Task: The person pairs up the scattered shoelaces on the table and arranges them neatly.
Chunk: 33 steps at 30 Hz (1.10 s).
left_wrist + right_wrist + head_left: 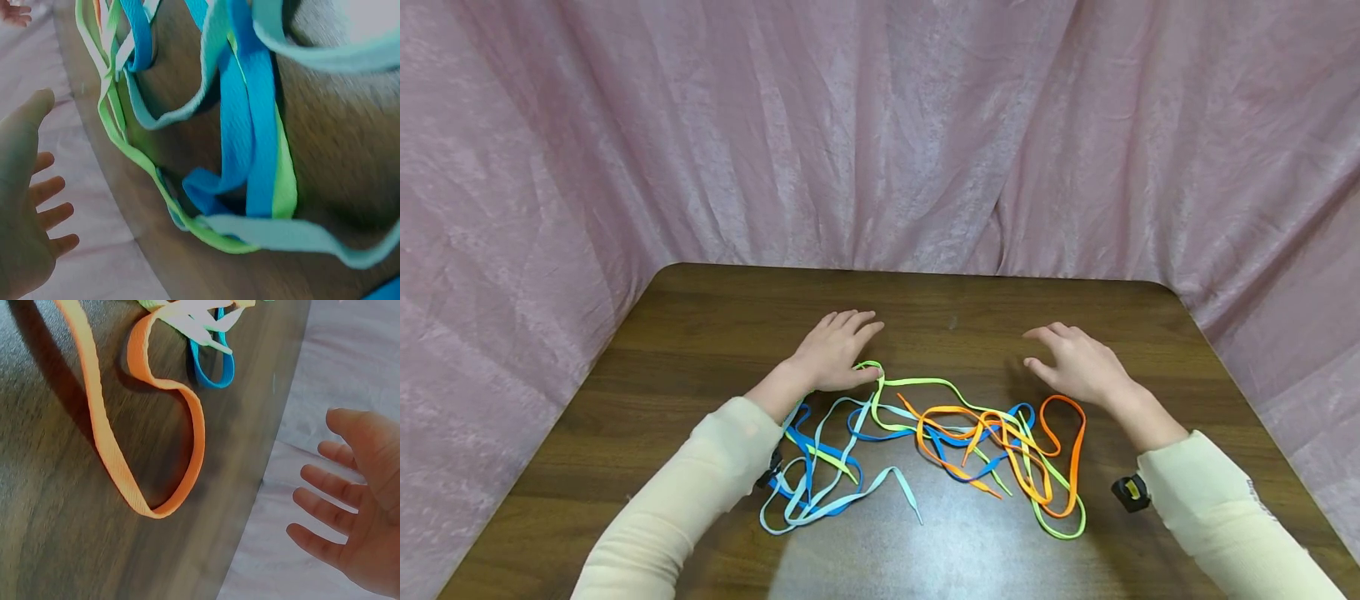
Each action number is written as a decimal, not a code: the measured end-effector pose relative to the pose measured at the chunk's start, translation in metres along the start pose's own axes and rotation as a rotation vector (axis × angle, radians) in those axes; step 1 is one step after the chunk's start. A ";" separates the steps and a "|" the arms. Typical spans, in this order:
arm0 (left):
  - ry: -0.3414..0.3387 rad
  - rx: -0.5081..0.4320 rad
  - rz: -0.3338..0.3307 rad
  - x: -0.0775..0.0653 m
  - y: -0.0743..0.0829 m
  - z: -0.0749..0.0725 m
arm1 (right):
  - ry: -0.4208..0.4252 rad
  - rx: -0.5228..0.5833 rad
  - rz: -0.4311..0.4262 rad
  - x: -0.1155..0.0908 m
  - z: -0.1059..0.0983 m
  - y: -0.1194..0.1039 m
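Flat shoelaces lie loosely tangled across the table. An orange shoelace (1077, 450) loops at the right of the heap, with a yellow-green shoelace (925, 382) running through the middle. Bright blue shoelace (262, 125) and pale blue shoelace (880, 483) pile up mostly on the left. My left hand (835, 354) hovers over the left end of the tangle, fingers spread and holding nothing; its forearm hides some of the laces. Right of the orange loop is my right hand (1082, 364), fingers relaxed and apart, with nothing in it.
The brown wooden table (760, 300) has rounded far corners. A pink velvet curtain (850, 133) hangs behind it and along both sides. A small black wrist device (1131, 492) sits under the right sleeve cuff.
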<state>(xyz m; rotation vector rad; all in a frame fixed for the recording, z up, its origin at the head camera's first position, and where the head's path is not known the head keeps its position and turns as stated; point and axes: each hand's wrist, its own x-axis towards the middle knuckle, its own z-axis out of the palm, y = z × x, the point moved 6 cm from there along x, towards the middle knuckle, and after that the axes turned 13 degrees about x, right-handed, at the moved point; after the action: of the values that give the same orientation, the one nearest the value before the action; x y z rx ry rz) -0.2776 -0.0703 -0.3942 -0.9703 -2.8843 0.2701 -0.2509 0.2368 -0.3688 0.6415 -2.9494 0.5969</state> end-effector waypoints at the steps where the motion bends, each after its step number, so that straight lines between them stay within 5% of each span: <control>1: 0.001 0.001 0.005 0.001 0.002 0.000 | 0.001 0.000 -0.006 0.000 0.001 -0.001; 12: 0.047 0.060 0.089 0.012 0.024 0.000 | -0.032 0.001 -0.081 0.003 0.016 -0.016; 23: -0.046 0.111 0.096 0.021 0.040 0.008 | -0.074 0.015 -0.122 0.004 0.038 -0.031; 33: -0.052 0.114 0.132 0.026 0.053 0.014 | -0.093 0.037 -0.161 0.004 0.052 -0.044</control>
<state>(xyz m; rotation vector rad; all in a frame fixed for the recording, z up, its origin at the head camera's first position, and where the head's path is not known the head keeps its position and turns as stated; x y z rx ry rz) -0.2686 -0.0148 -0.4177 -1.1508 -2.8178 0.4703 -0.2356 0.1780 -0.4008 0.9244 -2.9386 0.6232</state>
